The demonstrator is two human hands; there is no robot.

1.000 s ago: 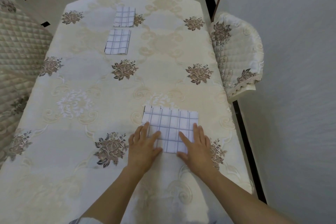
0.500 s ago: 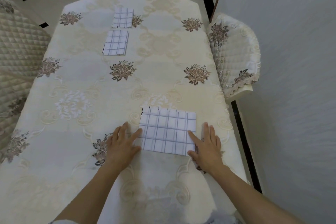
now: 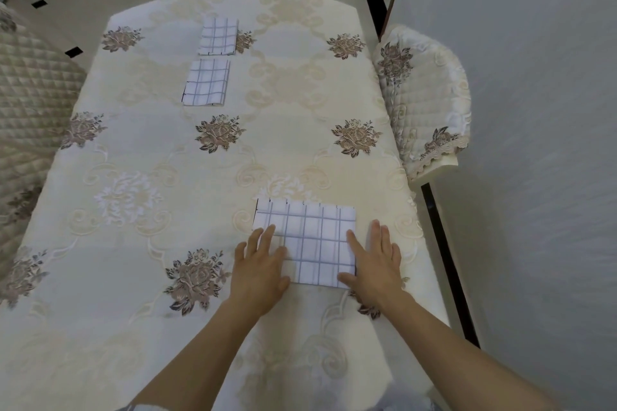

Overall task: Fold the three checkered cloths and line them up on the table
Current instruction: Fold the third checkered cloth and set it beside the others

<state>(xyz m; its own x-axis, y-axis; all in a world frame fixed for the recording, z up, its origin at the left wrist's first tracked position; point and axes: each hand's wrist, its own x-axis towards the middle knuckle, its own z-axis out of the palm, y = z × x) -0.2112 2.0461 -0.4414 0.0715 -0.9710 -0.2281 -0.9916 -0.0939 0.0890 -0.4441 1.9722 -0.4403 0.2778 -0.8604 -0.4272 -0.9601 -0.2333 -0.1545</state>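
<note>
The left hand (image 3: pixel 258 272) and right hand (image 3: pixel 375 269) lie flat, fingers spread, on the side edges of the near cloth (image 3: pixel 314 243) on the table (image 3: pixel 150 143). The middle cloth (image 3: pixel 207 82) and far cloth (image 3: pixel 218 35) lie folded farther up, apart.

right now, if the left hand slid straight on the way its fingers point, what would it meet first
The near checkered cloth: the left hand lies flat on its left edge. Beyond it the line looks like bare tablecloth; the middle cloth and far cloth sit left of it.
</note>
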